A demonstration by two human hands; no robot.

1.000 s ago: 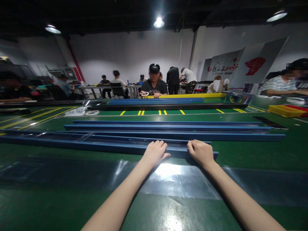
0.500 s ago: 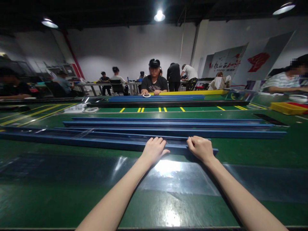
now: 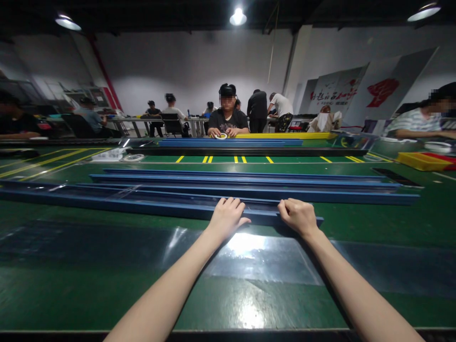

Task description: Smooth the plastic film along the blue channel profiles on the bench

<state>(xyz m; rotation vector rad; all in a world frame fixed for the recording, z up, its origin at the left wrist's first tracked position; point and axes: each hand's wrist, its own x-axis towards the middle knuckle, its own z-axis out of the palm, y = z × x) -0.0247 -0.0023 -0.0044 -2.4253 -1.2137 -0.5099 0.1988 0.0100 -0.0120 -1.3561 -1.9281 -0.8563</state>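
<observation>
A long blue channel-shaped strip (image 3: 171, 209) lies crosswise in front of me, with clear film over its left part. My left hand (image 3: 228, 214) lies over this strip, fingers curled across it and the thumb sticking out to the right. Near the strip's right end, my right hand (image 3: 298, 216) is closed on it, fingers bent into a fist. The fingertips of both hands are hidden. Close behind lie several more blue strips (image 3: 363, 198), roughly parallel. Nearer to me, a clear plastic sheet (image 3: 107, 251) spreads flat under my forearms.
The green table (image 3: 149, 304) has yellow line markings. Across it, a co-worker (image 3: 228, 116) holds a white ring-shaped roll (image 3: 221, 136) behind a black strip (image 3: 249, 152). To the right are a dark flat object (image 3: 397, 177) and a yellow tray (image 3: 418, 161). Other people sit farther off.
My hands stay in place on the blue strip, and the view shifts slightly. The co-worker opposite has brought both hands together at the white roll.
</observation>
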